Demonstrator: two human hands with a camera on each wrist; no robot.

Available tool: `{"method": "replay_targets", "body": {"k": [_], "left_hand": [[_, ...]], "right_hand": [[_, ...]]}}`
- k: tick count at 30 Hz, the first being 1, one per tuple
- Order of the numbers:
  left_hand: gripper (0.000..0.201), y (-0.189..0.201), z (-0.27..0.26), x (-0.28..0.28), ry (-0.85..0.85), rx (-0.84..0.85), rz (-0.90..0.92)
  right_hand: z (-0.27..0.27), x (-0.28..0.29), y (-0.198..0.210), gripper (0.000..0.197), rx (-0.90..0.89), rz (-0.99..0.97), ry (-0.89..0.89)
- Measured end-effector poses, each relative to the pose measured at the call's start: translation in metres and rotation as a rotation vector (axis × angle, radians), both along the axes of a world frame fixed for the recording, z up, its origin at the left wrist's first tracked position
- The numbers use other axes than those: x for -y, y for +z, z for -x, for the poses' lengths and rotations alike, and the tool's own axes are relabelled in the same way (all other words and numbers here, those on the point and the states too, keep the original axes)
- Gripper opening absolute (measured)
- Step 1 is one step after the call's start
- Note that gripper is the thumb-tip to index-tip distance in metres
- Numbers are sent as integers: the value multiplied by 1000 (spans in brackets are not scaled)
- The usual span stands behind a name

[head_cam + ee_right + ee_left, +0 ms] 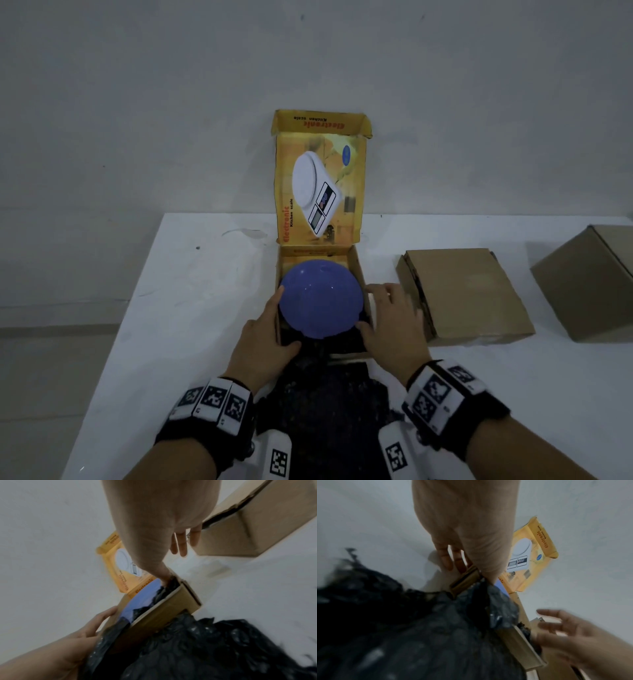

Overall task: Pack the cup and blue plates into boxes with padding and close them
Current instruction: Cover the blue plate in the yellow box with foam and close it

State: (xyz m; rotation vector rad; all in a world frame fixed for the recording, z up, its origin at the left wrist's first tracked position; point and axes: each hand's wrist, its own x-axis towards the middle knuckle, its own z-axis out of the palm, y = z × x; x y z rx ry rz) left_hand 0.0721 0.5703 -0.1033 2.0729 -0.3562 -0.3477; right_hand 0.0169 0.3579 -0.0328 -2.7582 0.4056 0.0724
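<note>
A blue plate (322, 301) lies upside down in the open yellow kitchen-scale box (356, 270), on black bubble wrap (325, 394) that spills over the near wall toward me. The lid (318, 192) stands upright behind. My left hand (284, 320) straddles the left wall: thumb inside on the wrap, straight fingers along the outside, index tip at the plate's edge. My right hand (368, 308) mirrors it, thumb at the plate's near-right rim and fingers spread over the right wall. The right wrist view shows the plate (139, 601) and the wrap (205, 649). No cup is in view.
A closed brown cardboard box (462, 294) lies just right of my right hand, close to its fingers. A second brown box (589, 281) sits at the table's right edge. The white table (205, 291) ends at a grey wall behind.
</note>
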Motion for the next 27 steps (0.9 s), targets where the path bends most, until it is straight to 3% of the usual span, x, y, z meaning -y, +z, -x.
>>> {"method": "replay_targets", "body": {"k": [2, 4, 10, 13, 16, 19, 22, 25, 27], "left_hand": [[92, 2, -2, 5, 18, 9, -65], [87, 4, -4, 9, 32, 31, -131], [76, 13, -5, 15, 87, 73, -260], [64, 25, -2, 5, 106, 289, -251], [53, 42, 8, -5, -180, 410, -107], [52, 42, 9, -10, -448, 373, -201], [20, 40, 2, -6, -364, 339, -208], [16, 44, -2, 0, -250, 249, -237], [16, 46, -3, 4, -205, 277, -289]], "right_hand": [[3, 8, -3, 62, -110, -177, -85], [5, 10, -8, 55, -128, -317, -114], [1, 13, -6, 48, -144, -289, -90], [0, 12, -4, 49, -171, -293, -83], [-1, 12, -6, 50, -180, -270, -68], [-1, 13, -4, 49, -186, -277, -59], [-2, 14, -3, 48, -187, -286, -60], [-2, 15, -4, 48, -185, -279, -58], [-3, 15, -5, 48, -191, -276, -55]]}}
